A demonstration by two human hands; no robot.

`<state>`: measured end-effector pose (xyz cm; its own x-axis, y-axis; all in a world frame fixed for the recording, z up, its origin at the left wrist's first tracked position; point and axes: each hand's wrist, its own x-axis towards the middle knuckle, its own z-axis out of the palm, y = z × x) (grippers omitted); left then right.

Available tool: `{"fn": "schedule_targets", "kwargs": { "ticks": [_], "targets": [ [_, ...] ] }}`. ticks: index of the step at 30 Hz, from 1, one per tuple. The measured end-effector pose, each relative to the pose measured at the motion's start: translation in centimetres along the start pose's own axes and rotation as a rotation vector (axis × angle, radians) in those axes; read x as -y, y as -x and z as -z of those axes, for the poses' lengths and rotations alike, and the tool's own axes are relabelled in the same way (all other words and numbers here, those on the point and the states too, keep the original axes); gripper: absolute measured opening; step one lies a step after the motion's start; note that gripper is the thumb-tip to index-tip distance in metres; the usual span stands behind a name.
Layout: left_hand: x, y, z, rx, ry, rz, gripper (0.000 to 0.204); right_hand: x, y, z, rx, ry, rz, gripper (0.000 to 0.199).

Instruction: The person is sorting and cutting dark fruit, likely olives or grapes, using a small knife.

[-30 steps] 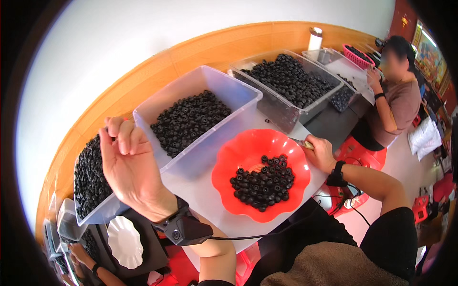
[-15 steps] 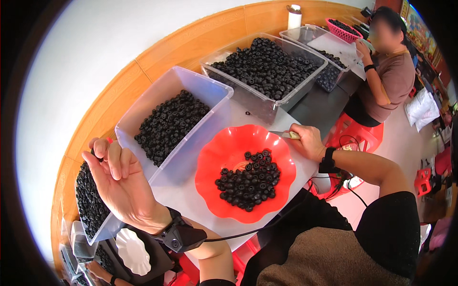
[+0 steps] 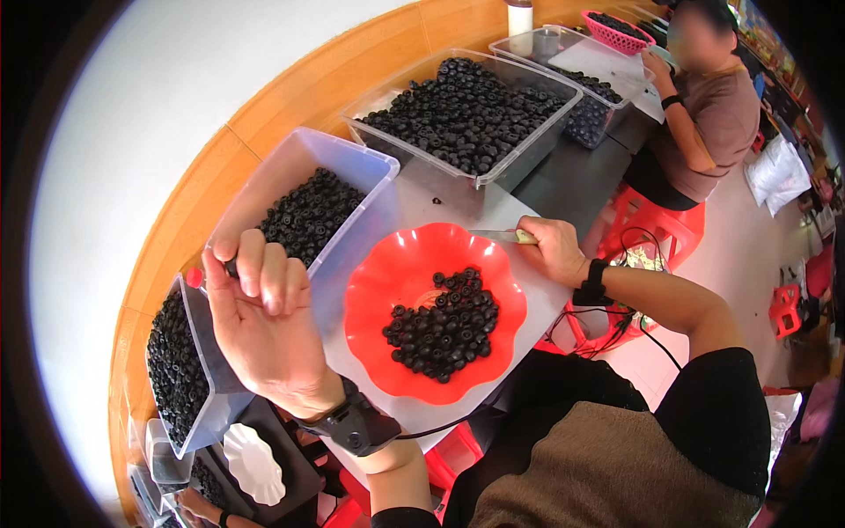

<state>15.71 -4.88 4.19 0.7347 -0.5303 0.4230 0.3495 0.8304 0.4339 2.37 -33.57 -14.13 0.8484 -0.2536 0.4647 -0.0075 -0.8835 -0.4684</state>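
My left hand [image 3: 275, 330] is raised beside a translucent bin, palm toward me, thumb and fingertips pinched on a small black round piece [image 3: 231, 267] that shows only in part. Closed around the pale handle of a small knife [image 3: 493, 235] is my right hand [image 3: 553, 250]. The knife's blade points left over the far rim of a red scalloped bowl [image 3: 370, 352]. In that bowl lies a heap of small black round pieces [image 3: 444, 330], many with a ring-shaped hollow.
Translucent bins [image 3: 356, 220] of similar black pieces stand along the wall, one [image 3: 493, 167] farther back. A white scalloped dish [image 3: 253, 465] lies at lower left. A co-worker [image 3: 713, 114] sits at far right; another person's hand [image 3: 198, 506] shows at lower left. Cables hang beside red stools [image 3: 660, 220].
My left hand appears lower and farther right, still pinching. The view has shifted, so the bowl and bins sit slightly farther left and higher. My right hand keeps hold of the knife.
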Motion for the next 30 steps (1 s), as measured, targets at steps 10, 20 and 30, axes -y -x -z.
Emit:
{"fn": "schedule_targets", "kwargs": {
  "ticks": [10,20,30],
  "targets": [
    [-0.9,0.7,-1.0,-0.036,-0.083,-0.126,0.013,0.2,-0.2,1.5,0.075,-0.054,0.032,0.015],
    [-0.5,0.0,0.2,-0.089,-0.133,-0.183,0.025,4.8,-2.4,3.3,0.589,-0.692,-0.379,0.043],
    [2.1,-2.2,2.6,-0.241,-0.218,-0.023,0.026,6.7,-6.9,8.2,0.325,-0.401,0.067,0.027]
  ]
}}
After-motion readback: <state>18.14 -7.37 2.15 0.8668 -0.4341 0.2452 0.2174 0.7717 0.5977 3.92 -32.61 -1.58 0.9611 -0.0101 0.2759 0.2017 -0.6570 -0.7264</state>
